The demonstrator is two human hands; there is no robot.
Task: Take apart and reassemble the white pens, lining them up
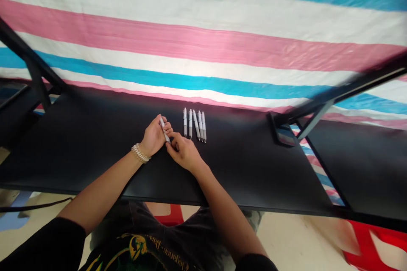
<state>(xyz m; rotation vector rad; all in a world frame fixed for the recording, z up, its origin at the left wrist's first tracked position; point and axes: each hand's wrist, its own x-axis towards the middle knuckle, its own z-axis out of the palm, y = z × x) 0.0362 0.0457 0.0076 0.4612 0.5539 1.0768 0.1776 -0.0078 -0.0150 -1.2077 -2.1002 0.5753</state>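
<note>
My L hand point(154, 136) & R hand point(185, 155) are together on the black surface point(95, 161), w/ one white click pen point(164, 129) held btwn them. L fingers point(158, 123) curl round its upper part. R fingers point(170, 146) pinch near its lower end, thumb & index pressed in, tho the exact grip is partly hidden by my hands. Just to the right, a row of five white-and-grey pens point(194, 124) lies side by side on the surface, slightly fanned, not touching my R hand. Step in hand looks like working on this single pen, apart from the row. Next move calls for a firm pinch at both ends so it doesn't slip, & a spot beside the row if it's to lie w/ the others. Beaded bracelet point(140, 153) on my L wrist. Behind the surface, a pink, white & blue striped tarp point(203, 51); low on the right, a red plastic stool point(369, 241).
</note>
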